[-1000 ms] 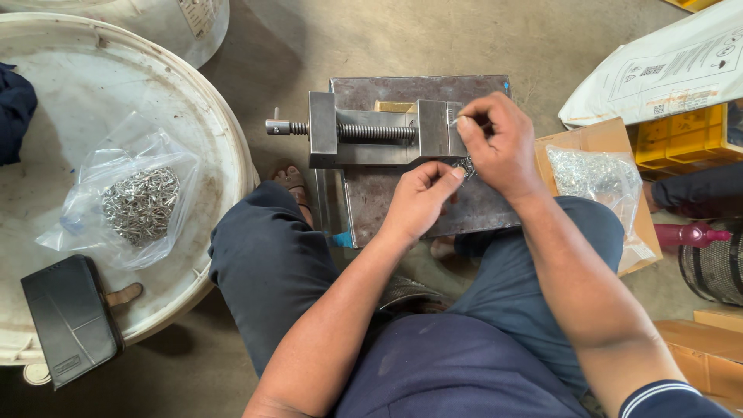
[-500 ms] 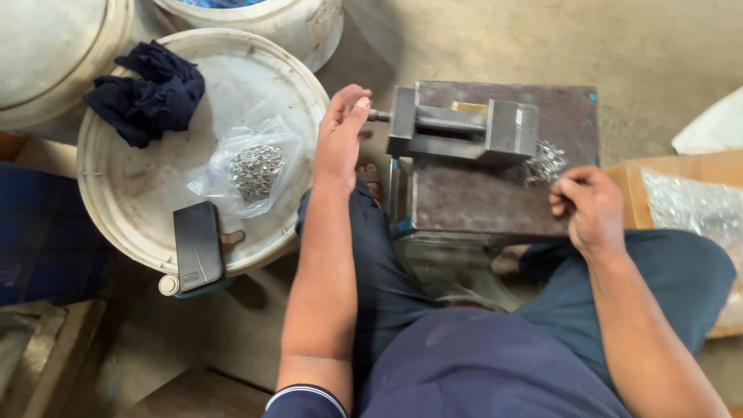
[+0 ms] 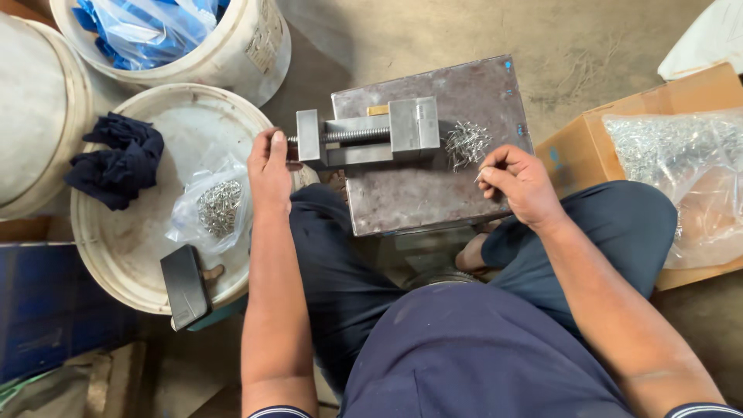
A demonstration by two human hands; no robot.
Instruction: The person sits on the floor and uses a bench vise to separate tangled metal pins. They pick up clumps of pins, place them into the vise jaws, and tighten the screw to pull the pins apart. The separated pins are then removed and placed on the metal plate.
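Observation:
A small grey vise [image 3: 364,133] stands on a rusty steel block [image 3: 433,147] between my knees. My left hand [image 3: 269,166] is closed on the vise's screw handle at its left end. My right hand [image 3: 517,182] rests on the block's right side and pinches one small shiny metal piece between thumb and fingers. A loose heap of the same metal pieces [image 3: 466,142] lies just above that hand, right of the vise jaw.
A white bucket lid [image 3: 139,255] at left carries a clear bag of metal pieces [image 3: 217,207], a dark cloth [image 3: 116,159] and a black phone-like case [image 3: 184,286]. A cardboard box [image 3: 611,131] with a bag of parts sits right. A white bucket [image 3: 240,46] stands behind.
My left hand went from the jaws to the screw handle. My right hand drew back from the vise to the block's right side. The camera view shifted.

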